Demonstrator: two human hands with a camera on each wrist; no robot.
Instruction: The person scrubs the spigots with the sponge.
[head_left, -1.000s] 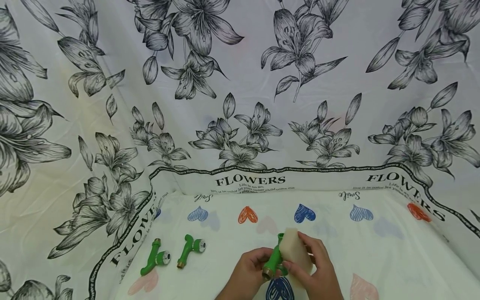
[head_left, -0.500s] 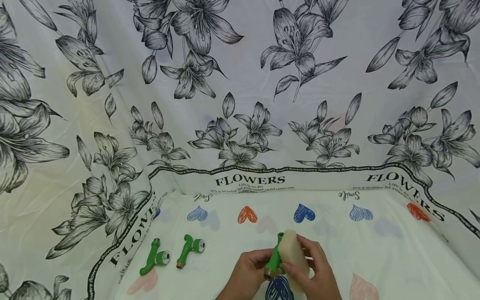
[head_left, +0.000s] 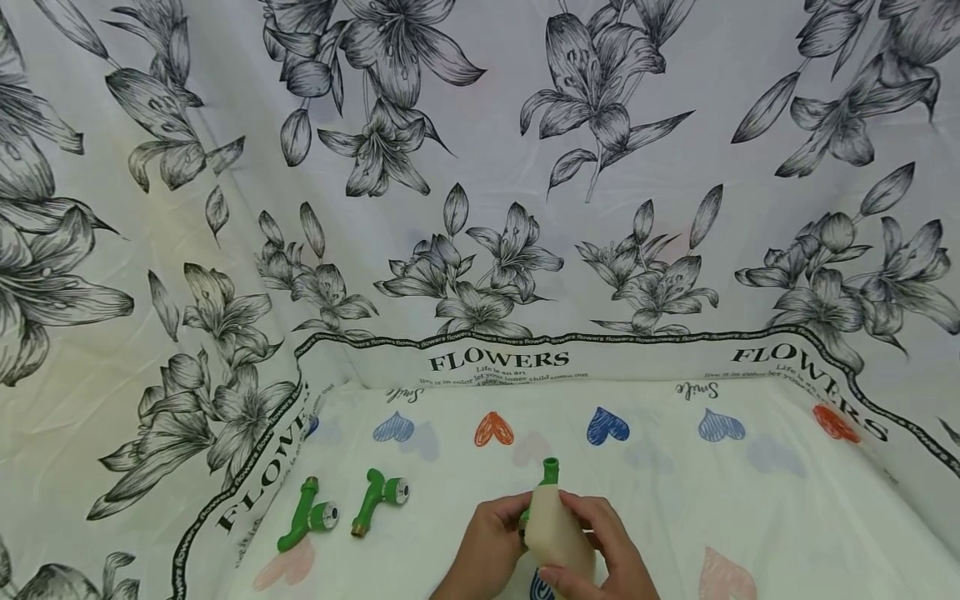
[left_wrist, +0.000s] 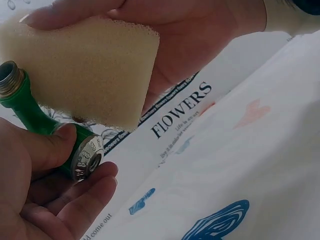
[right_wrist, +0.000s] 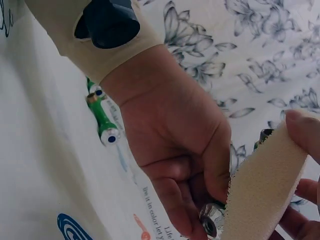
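Observation:
Near the front of the cloth, my left hand [head_left: 487, 542] grips a green tap [head_left: 551, 471] by its valve section. In the left wrist view, the tap's threaded brass end [left_wrist: 11, 82] points up and its silver-faced knob [left_wrist: 89, 157] sits between my left thumb and fingers. My right hand [head_left: 615, 554] pinches a cream sponge block [head_left: 557, 533] between thumb and fingers. The sponge lies against the tap and covers most of it in the head view. In the right wrist view, the sponge [right_wrist: 265, 190] also hides much of the tap.
Two more green taps, one at the far left [head_left: 306, 515] and another beside it [head_left: 372, 502], lie on the white heart-printed cloth [head_left: 435, 483]. Flower-printed fabric [head_left: 480, 250] hangs behind and to the left.
The sponge has shifted left from the tap's right side to in front of it. The tap's brass end, visible before in the head view, is now covered. Both hands keep their hold.

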